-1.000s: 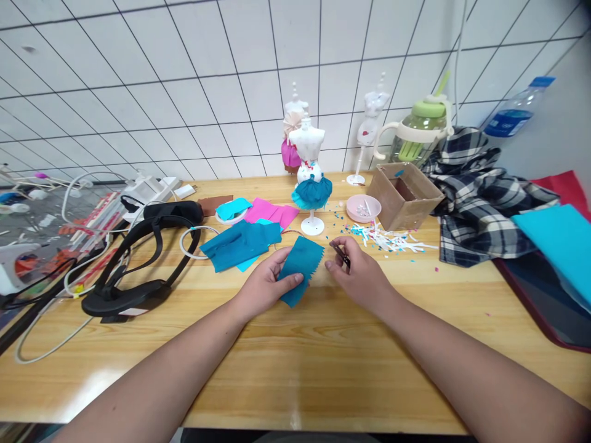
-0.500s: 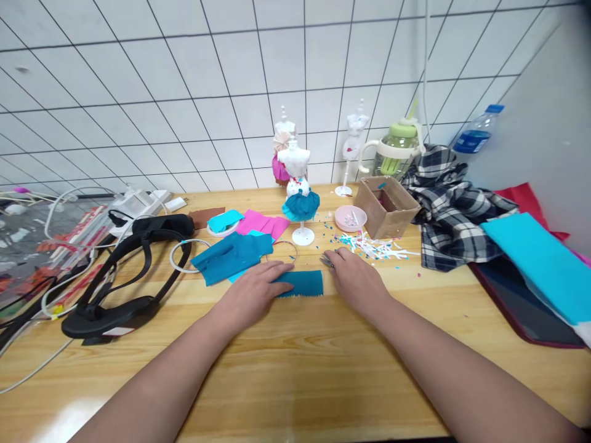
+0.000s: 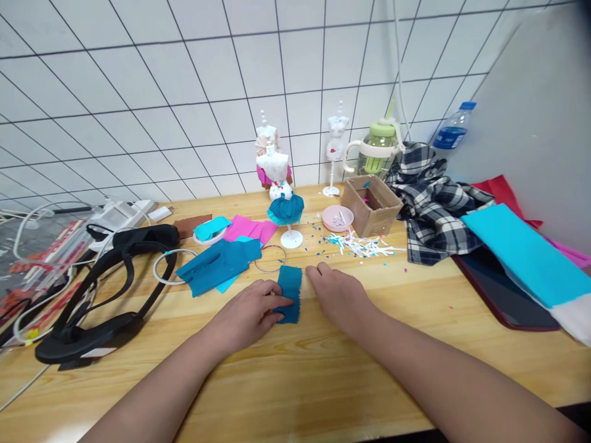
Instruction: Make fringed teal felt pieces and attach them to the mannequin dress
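Note:
My left hand [image 3: 253, 307] lies at the left side of a small teal crepe paper piece [image 3: 290, 283], fingers closed on it and the index finger across its top. The piece stands lengthwise away from me, its fringed edge on the right. Just right of it, my right hand [image 3: 339, 295] is closed with the fingers curled; whatever it holds is hidden. Beyond the hands stands a white mini dress form [image 3: 273, 167] wearing a ruffled teal skirt [image 3: 286, 210]. A larger teal crepe sheet [image 3: 217, 264] lies left of my left hand.
A pink dish [image 3: 329, 223], a cardboard box [image 3: 376, 215] and white and blue paper scraps [image 3: 360, 245] are at the back right. Left are a black headset [image 3: 92, 341] and cables. A plaid cloth [image 3: 429, 215] and a bright blue sheet [image 3: 526, 252] lie right.
The teal piece has turned counterclockwise, its fringed edge going from the near side to the right. Metal tips seen in my right hand are now out of sight. The view has shifted right.

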The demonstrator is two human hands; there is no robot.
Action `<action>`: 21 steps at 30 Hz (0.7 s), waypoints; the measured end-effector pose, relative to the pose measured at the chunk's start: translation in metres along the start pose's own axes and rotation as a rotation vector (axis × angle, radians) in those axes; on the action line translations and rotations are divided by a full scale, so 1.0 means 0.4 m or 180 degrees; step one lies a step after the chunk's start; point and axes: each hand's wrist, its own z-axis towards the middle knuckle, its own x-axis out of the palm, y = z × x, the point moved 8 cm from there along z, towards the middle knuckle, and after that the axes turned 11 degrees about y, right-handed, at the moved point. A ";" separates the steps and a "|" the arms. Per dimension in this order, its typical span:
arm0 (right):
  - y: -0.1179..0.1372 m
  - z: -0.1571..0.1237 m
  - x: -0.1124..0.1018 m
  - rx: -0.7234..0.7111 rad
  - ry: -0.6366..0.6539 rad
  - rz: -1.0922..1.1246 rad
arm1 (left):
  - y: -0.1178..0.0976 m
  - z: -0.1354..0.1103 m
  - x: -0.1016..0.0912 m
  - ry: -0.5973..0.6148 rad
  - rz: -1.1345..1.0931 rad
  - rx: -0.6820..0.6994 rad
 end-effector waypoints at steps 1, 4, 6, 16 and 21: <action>-0.003 0.006 0.001 -0.0058 -0.0021 0.0029 | 0.002 0.001 -0.001 -0.0047 0.0083 -0.0027; -0.014 0.022 -0.005 -0.0217 -0.0196 0.0085 | -0.001 0.009 0.003 -0.0078 0.0164 -0.0069; -0.026 0.026 -0.021 -0.0263 -0.0468 0.0151 | -0.003 0.019 0.006 -0.0130 0.0201 -0.0101; 0.074 0.005 0.016 -0.1624 -0.0307 0.0865 | 0.029 0.017 -0.034 -0.0928 0.0093 -0.0116; 0.072 0.014 0.032 -0.1567 -0.0180 0.0640 | -0.008 0.009 -0.028 -0.0682 0.0259 0.0015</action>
